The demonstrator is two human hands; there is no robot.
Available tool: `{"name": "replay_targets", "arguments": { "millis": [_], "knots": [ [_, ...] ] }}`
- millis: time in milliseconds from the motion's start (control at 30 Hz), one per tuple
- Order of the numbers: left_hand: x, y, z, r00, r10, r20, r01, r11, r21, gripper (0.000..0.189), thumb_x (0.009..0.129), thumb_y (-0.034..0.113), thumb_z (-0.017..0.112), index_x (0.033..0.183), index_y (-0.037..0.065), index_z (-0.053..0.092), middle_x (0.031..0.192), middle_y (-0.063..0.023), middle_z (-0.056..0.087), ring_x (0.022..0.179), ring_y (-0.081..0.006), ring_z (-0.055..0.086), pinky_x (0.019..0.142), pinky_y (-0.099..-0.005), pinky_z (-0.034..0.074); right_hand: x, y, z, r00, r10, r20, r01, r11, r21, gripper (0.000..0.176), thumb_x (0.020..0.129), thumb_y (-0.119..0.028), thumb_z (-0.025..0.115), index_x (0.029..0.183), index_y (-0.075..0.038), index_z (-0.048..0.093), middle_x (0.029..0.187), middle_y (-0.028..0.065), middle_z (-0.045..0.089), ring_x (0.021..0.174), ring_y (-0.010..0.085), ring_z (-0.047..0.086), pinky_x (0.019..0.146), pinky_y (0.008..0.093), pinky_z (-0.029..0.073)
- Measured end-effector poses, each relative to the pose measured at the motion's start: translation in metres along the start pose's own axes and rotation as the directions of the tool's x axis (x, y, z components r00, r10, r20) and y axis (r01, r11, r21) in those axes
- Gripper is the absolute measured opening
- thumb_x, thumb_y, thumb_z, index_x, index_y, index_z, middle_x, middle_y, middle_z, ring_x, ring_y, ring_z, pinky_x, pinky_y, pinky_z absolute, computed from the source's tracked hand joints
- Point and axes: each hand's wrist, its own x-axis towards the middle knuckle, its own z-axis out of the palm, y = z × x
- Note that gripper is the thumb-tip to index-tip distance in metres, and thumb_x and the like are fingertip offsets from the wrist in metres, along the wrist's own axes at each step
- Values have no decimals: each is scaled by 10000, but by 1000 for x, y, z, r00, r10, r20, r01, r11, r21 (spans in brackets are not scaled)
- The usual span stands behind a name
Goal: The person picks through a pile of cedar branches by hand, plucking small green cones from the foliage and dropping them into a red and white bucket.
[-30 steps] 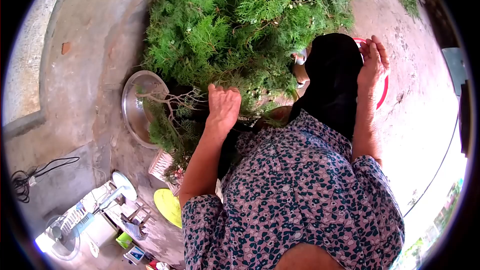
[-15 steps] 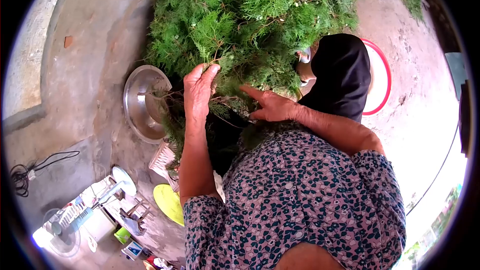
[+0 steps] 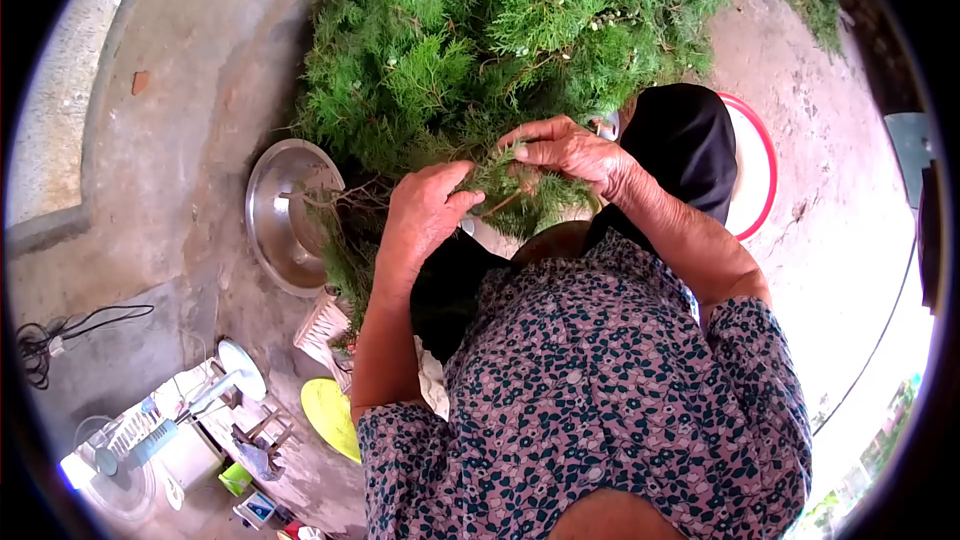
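A big heap of green evergreen branches (image 3: pixel 430 70), scale-leaved with small pale cones, lies in front of me. Just at its near edge, an evergreen sprig (image 3: pixel 495 180) with a brown stem is between my two hands. My left hand (image 3: pixel 425 215) has thumb and forefinger curled in at the sprig's left side. From the other side, my right hand (image 3: pixel 570 155) pinches its foliage, thumb and fingertips close together. Leaves partly cover the fingertips of both hands. Bare, thin twigs (image 3: pixel 365 195) stick out left of my left wrist.
A metal basin (image 3: pixel 258 205) stands on the floor at left, its right side under twigs. To the right, behind my dark-clothed knee, is a white basin with a red rim (image 3: pixel 772 165). A yellow round object (image 3: pixel 325 415), a fan (image 3: pixel 240 368) and black cable (image 3: pixel 38 350) are lower left.
My left hand has moved down and slightly right from the raised sprig. My right hand has risen and now grips foliage, where before its forefinger pointed left.
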Motion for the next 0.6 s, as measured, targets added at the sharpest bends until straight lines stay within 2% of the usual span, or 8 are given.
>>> {"name": "replay_targets", "arguments": {
  "millis": [167,200,267,367,433,500,567,600],
  "knots": [
    [-1,-3,9,982,-169,-80,112,875,-470,217,751,175,663,885,17,597,666,-130,586,549,-239,566,517,-317,435,-11,-5,8,995,-88,-48,88,996,-16,237,800,-21,606,1037,-30,604,876,24,628,759,79,583,661,197,473],
    [-2,-3,9,983,-167,-80,110,876,-470,217,751,175,663,885,17,597,666,-130,586,549,-239,566,517,-317,435,-11,-5,11,984,-139,-115,130,988,-79,249,791,-9,609,1040,-28,601,888,21,626,769,72,577,682,205,475],
    [-3,-3,10,990,-125,-69,98,945,-313,178,804,134,633,903,-11,604,588,-38,551,517,-70,501,485,-219,405,-12,-5,18,965,-195,-178,170,975,-145,262,783,4,612,1042,-26,599,901,19,624,778,65,570,702,213,478],
    [-3,-1,10,987,-123,-100,77,924,-376,169,805,133,632,883,-13,598,562,-19,511,495,-70,460,464,-227,379,-11,-6,28,861,-422,-283,338,892,-301,320,744,41,622,1056,-25,598,922,-2,621,798,87,560,765,221,466],
    [-4,-1,10,985,-72,-158,19,950,-312,171,801,135,636,874,-15,596,557,-14,485,493,-66,421,455,-230,357,-9,-3,30,840,-434,-326,352,893,-282,299,738,42,623,1030,-21,612,899,-5,624,789,102,561,741,222,467],
    [-4,-3,12,977,-92,-192,4,909,-417,156,792,112,642,868,-17,597,561,-9,475,506,-60,403,454,-224,342,-6,3,30,804,-466,-370,348,873,-343,260,738,42,624,993,-9,626,846,-1,627,729,99,558,682,234,476],
    [-3,1,12,972,-80,-219,-12,920,-391,150,788,96,643,874,-18,600,570,-9,487,514,-55,404,455,-221,340,-6,5,31,836,-388,-389,262,904,-339,223,801,11,597,1023,0,601,885,44,602,689,78,549,639,202,483],
    [-1,4,12,967,-63,-248,-32,931,-364,146,783,81,645,880,-20,603,580,-9,498,521,-50,406,457,-217,337,-4,7,31,796,-420,-435,327,904,-276,186,813,-5,588,998,-1,607,833,39,603,648,70,534,597,205,474]
  ]
}}
